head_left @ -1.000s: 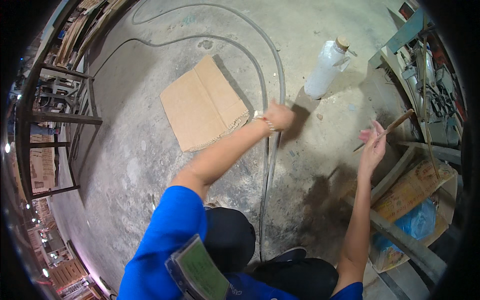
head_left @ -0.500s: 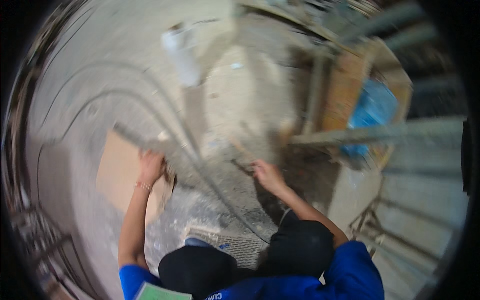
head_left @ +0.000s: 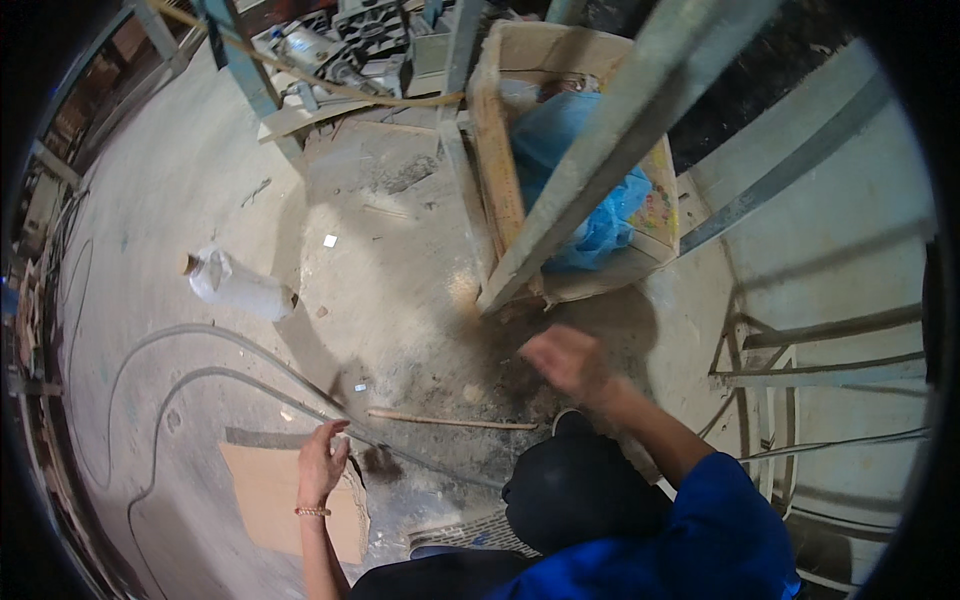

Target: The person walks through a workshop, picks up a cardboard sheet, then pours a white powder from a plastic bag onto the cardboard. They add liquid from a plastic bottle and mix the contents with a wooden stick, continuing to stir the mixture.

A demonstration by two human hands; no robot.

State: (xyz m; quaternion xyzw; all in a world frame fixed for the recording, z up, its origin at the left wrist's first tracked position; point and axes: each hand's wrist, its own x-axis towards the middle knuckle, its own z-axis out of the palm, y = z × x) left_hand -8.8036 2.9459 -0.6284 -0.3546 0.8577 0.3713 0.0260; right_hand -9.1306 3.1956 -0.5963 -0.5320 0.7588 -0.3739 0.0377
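My left hand [head_left: 322, 463] is over the far right corner of a flat piece of brown cardboard [head_left: 285, 500] on the floor. Its thumb and fingers are apart, and I see nothing between them. A beaded bracelet circles that wrist. My right hand [head_left: 570, 362] is smeared by motion, above the dark, dusty floor in front of my knee; its fingers cannot be made out. Between the hands a thin wooden stick [head_left: 450, 418] lies on the ground. Close to the left fingers is a small dark patch [head_left: 381, 462], too blurred to name.
A grey cable [head_left: 190, 330] loops across the floor at left. Beyond it lies a white wrapped roll [head_left: 240, 285]. A cardboard box [head_left: 490, 170] with blue plastic [head_left: 600, 215] stands behind a slanting metal leg [head_left: 600, 150]. Metal parts [head_left: 370, 45] are stacked at the back.
The view has swung to the right. The stick, seen by my right hand before, now lies apart from it on the floor. My right hand has moved toward the box.
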